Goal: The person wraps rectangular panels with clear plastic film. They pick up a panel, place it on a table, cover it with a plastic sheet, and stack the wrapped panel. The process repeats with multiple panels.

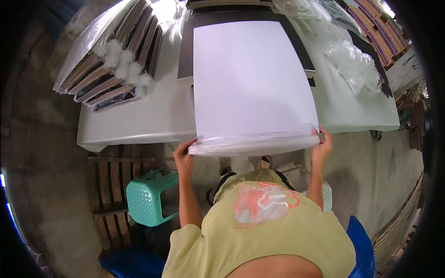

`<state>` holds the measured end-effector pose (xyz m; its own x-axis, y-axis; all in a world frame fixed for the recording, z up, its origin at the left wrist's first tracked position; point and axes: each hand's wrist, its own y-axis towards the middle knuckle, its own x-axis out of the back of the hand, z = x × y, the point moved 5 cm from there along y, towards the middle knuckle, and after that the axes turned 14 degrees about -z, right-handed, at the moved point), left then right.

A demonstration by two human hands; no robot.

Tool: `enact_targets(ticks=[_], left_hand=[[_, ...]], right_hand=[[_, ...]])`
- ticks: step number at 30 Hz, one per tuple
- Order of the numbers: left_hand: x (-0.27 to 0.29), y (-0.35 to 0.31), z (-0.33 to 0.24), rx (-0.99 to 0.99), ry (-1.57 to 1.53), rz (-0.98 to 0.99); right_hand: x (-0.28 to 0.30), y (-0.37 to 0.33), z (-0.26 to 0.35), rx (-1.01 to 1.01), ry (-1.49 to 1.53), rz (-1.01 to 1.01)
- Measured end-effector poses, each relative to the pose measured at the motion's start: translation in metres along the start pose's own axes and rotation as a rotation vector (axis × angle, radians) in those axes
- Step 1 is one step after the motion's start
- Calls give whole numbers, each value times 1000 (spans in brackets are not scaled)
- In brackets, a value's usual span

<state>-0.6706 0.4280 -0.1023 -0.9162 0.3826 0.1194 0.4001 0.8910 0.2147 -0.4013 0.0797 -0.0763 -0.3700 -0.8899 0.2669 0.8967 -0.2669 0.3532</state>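
A large white panel [252, 78] lies in front of me, its near end jutting past the table's front edge. Clear plastic wrap [255, 144] is gathered in folds across that near end. At its left corner my left hand [184, 152] pinches the bunched wrap. My right hand [321, 144] grips the wrap at the right corner, fingers curled at the panel's edge. Beneath the white panel are dark flat panels [186, 55], showing at both sides and the back.
The table has a pale cover [139, 123]. Stacked wrapped panels [116, 60] stand at its left, crumpled clear plastic [354, 69] at its right. A green plastic stool [143, 201] stands on a wooden pallet [111, 180] at left. Stacked cartons [378, 30] rise at the far right.
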Motion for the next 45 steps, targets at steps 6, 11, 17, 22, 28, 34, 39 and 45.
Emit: enact_targets(ticks=[6, 11, 17, 22, 28, 34, 39, 45], left_hand=[[-20, 26, 21, 215, -202, 121], [-25, 47, 53, 317, -465, 290], [-20, 71, 35, 251, -319, 289], [-31, 85, 15, 247, -213, 122], [-27, 104, 24, 354, -132, 127], [-35, 158, -154, 135, -776, 101], [-84, 237, -324, 31, -1035, 234], [-121, 346, -290, 18, -751, 156]], right_hand=[[-14, 12, -45, -396, 257, 16], [-28, 30, -80, -452, 584, 549], [-42, 57, -62, -466, 687, 764], [-62, 67, -47, -501, 573, 828], [-69, 71, -20, -601, 651, 677], [-45, 142, 80, -305, 1360, 805], [-48, 218, 269, -389, 1720, 1035], [-115, 267, 275, -277, 1218, 666]])
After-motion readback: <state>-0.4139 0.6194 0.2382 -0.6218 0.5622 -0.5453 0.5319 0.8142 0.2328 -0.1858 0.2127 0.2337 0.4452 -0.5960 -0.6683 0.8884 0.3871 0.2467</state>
